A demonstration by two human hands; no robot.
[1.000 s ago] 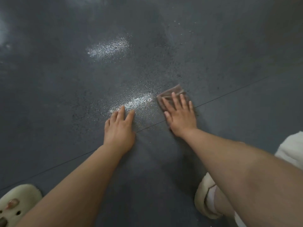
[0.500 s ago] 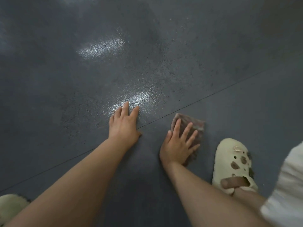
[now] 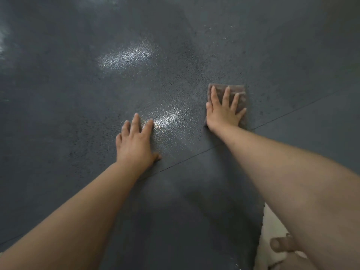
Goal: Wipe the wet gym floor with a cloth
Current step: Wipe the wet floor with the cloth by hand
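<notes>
On the dark gym floor (image 3: pixel 194 221), in the head view, your right hand (image 3: pixel 222 114) lies flat with fingers spread, pressing down on the brownish cloth (image 3: pixel 242 96); the cloth sits on the far side of a thin floor seam (image 3: pixel 187 159), its edges showing beyond your fingertips. Your left hand (image 3: pixel 136 145) rests palm-down on the bare floor, fingers close together, thumb out, touching a glossy wet patch (image 3: pixel 167 118). A pale shoe (image 3: pixel 272 230) shows beneath your right forearm.

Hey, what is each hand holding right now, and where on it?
The right hand presses flat on the middle of the brown cloth, not gripping it. The left hand rests bare on the floor.
</notes>
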